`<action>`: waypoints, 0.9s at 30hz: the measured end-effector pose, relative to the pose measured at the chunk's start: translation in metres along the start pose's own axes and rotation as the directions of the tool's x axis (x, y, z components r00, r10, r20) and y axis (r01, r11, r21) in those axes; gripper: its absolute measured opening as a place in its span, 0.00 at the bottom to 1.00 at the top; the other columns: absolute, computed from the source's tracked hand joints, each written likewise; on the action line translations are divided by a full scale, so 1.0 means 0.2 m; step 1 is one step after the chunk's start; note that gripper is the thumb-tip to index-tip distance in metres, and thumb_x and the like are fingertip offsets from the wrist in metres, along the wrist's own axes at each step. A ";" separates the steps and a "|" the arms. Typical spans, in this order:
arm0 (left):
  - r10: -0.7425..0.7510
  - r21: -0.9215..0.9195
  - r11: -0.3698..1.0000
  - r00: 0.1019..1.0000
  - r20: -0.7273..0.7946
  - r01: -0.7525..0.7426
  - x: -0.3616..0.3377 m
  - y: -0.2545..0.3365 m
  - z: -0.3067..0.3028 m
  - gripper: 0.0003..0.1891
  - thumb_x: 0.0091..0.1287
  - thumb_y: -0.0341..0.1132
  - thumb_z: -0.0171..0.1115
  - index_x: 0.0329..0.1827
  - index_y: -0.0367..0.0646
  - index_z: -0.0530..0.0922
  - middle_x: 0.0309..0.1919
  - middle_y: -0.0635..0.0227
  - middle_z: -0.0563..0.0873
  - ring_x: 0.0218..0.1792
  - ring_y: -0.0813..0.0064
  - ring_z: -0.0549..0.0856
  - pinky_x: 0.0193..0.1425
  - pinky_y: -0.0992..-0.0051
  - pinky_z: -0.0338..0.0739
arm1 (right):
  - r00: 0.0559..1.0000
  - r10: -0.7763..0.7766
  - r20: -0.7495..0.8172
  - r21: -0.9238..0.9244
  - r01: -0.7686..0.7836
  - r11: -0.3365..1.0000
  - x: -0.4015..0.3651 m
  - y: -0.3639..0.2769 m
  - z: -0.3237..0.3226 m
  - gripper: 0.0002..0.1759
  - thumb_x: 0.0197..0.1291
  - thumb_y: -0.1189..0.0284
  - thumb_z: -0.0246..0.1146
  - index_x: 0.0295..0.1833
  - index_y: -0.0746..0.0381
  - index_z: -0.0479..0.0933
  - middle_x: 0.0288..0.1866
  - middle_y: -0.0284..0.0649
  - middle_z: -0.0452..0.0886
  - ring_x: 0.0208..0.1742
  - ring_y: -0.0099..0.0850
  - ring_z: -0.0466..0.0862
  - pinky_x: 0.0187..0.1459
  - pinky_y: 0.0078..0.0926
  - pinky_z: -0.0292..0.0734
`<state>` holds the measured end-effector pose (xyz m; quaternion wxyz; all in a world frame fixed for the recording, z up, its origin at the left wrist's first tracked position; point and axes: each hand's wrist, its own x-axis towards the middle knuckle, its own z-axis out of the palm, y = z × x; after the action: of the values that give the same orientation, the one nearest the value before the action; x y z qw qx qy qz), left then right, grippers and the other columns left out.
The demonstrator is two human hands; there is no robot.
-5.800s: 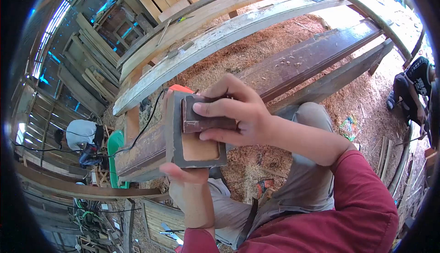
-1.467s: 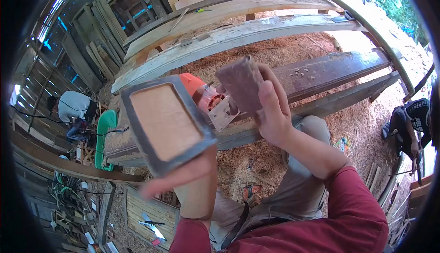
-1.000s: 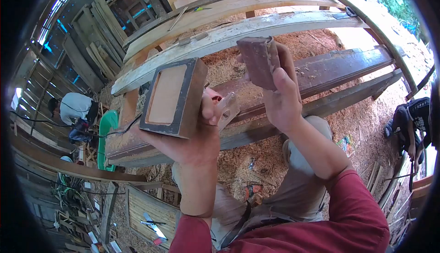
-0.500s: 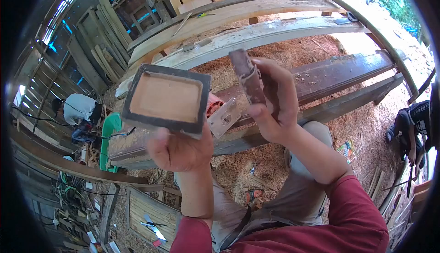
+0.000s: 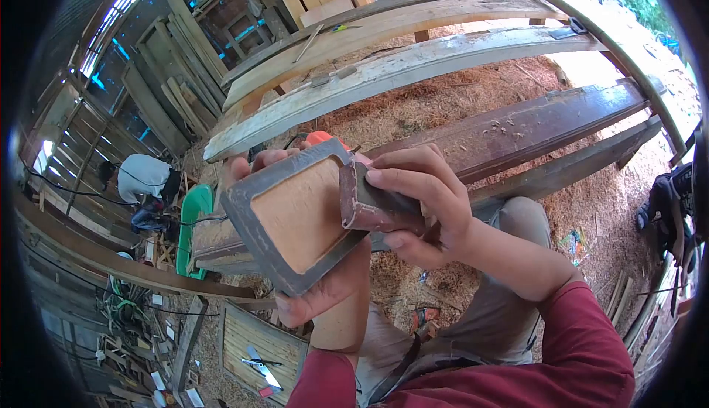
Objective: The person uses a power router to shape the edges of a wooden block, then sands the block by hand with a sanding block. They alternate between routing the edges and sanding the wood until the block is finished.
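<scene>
Grip-wise, our left hand [image 5: 329, 297] wrapped tight round the block [image 5: 295, 216] from behind, while our right hand [image 5: 425, 201] pinched sandpaper [image 5: 369, 208] against its rim.

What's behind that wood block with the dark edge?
Fingers of the left hand curl over the top of the block, and a bit of an orange tool peeks out. The rest of that tool is covered.

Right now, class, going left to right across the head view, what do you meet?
Crouching person in a white shirt, green plastic chair, square dark-framed wooden block with tan centre, folded reddish-brown sandpaper, right hand, person in black clothes.
</scene>
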<state>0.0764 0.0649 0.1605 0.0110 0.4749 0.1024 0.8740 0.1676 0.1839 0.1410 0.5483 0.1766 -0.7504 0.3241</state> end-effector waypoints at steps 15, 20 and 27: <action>0.168 0.546 0.812 0.978 0.120 -0.207 -0.06 0.10 -0.05 0.49 0.59 0.67 0.70 0.78 0.51 0.62 0.68 0.56 0.70 0.71 0.55 0.71 0.84 0.48 0.61 | 0.999 -0.038 -0.008 0.114 0.038 0.993 -0.06 -0.06 0.06 0.35 0.56 0.52 0.72 0.63 0.63 0.80 0.49 0.47 0.77 0.45 0.43 0.78 0.53 0.42 0.72; 0.179 0.651 0.752 0.983 -0.048 -0.105 -0.06 0.10 -0.03 0.42 0.57 0.50 0.81 0.72 0.58 0.64 0.67 0.65 0.71 0.72 0.58 0.73 0.86 0.50 0.63 | 1.000 0.015 -0.014 0.182 -0.013 0.983 -0.08 -0.08 0.11 0.32 0.57 0.56 0.73 0.64 0.61 0.81 0.52 0.49 0.76 0.46 0.43 0.78 0.53 0.42 0.73; 0.192 0.744 0.656 0.981 -0.003 -0.126 -0.05 0.13 -0.03 0.47 0.56 0.55 0.77 0.76 0.56 0.60 0.68 0.66 0.69 0.75 0.59 0.69 0.87 0.48 0.58 | 0.997 -0.002 0.082 0.262 -0.019 0.965 -0.04 -0.09 0.12 0.37 0.59 0.64 0.70 0.75 0.62 0.76 0.51 0.50 0.76 0.46 0.45 0.80 0.47 0.37 0.77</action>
<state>0.0789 0.0375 0.1528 -0.2632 0.4096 0.4064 0.7731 0.1648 0.1539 0.1333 0.4878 0.2575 -0.7233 0.4155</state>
